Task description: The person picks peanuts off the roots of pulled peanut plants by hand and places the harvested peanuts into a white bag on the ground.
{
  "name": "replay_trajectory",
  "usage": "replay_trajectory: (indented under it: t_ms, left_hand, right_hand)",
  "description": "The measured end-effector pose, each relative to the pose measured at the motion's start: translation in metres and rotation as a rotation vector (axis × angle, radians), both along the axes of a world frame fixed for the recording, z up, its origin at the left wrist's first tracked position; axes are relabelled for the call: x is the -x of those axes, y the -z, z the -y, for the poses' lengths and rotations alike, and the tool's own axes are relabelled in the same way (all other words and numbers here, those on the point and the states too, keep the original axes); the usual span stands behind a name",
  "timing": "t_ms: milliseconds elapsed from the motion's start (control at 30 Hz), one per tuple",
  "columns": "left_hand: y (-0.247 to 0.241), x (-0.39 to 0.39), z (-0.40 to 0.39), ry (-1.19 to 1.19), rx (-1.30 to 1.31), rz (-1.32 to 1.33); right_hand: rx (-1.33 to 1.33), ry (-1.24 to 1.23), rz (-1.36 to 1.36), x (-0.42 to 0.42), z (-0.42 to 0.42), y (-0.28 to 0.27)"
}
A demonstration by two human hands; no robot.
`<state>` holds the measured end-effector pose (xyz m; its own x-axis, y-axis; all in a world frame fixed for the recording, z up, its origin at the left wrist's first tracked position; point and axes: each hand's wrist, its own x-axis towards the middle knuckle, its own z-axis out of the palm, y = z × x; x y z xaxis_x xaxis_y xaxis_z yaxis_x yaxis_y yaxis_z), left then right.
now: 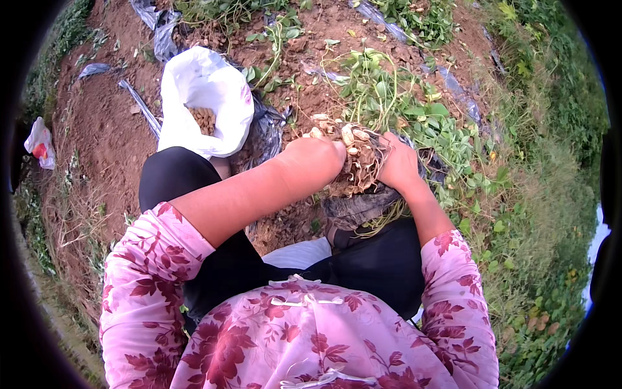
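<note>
In front of my knees is an uprooted peanut plant, its root clump [362,167] facing me with pale, soil-dusted peanut pods [348,135] along the top. Its leafy stems [384,90] spread away over the ground. My left hand [318,154] is curled at the clump's left side, against some pods; its fingers are mostly hidden behind the back of the hand. From the right, my right hand [399,163] grips the plant at the edge of the roots, fingertips partly covered by root strands. An open white sack [206,82] beyond my left knee has picked peanuts [203,119] at its bottom.
Torn plastic film [267,129] lies on the reddish soil [97,160] in several places. More peanut plants [418,19] are at the far side. Weeds [544,194] grow along the right. A red-and-white plastic bag [41,144] is at the far left.
</note>
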<state>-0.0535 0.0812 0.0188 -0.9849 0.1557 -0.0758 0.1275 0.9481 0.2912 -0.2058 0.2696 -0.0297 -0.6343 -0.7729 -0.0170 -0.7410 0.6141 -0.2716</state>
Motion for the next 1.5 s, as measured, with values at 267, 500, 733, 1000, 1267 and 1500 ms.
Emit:
replay_trajectory:
  t_ms: [267,500,733,1000,1267,1500]
  left_hand:
    - [-0.044,-0.043,0.057,-0.605,-0.94,0.078]
    - [-0.028,-0.065,0.159,-1.198,-1.342,-0.08]
    - [-0.016,-0.056,0.177,-1.092,-0.99,-0.014]
    - [-0.017,-0.005,0.072,-0.372,-0.622,-0.022]
    - [0.017,0.023,0.017,0.037,-0.453,-0.001]
    - [-0.003,0.025,0.004,0.03,-0.135,-0.048]
  right_hand:
    - [-0.166,0.356,-0.062,0.055,-0.016,-0.014]
    - [-0.18,0.23,-0.025,0.028,0.015,-0.023]
    - [-0.068,0.015,-0.09,0.008,0.007,-0.033]
    - [0.043,-0.177,-0.143,-0.015,-0.025,-0.046]
    - [0.073,-0.276,-0.11,-0.027,-0.035,-0.047]
    - [-0.02,-0.256,-0.107,-0.021,-0.037,-0.037]
